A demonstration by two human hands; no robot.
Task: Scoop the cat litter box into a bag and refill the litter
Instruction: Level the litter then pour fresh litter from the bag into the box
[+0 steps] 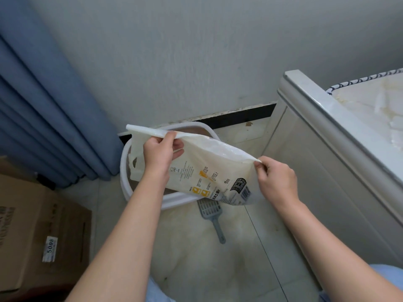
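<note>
"While I watch through the head camera, where is the litter bag point(207, 162)?"

"Above the litter box point(124, 182). My left hand point(161, 153) grips its folded top at ten o'clock; my right hand point(277, 179) pinches a corner at three. The scoop point(212, 214) lies on the floor point(250, 247) at six, beside the box."

Soft even light, wide-angle edge distortion.

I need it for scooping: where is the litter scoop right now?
In the head view the litter scoop lies on the floor at centre, just before the near rim of the litter box, its top hidden by the held litter bag.
</note>
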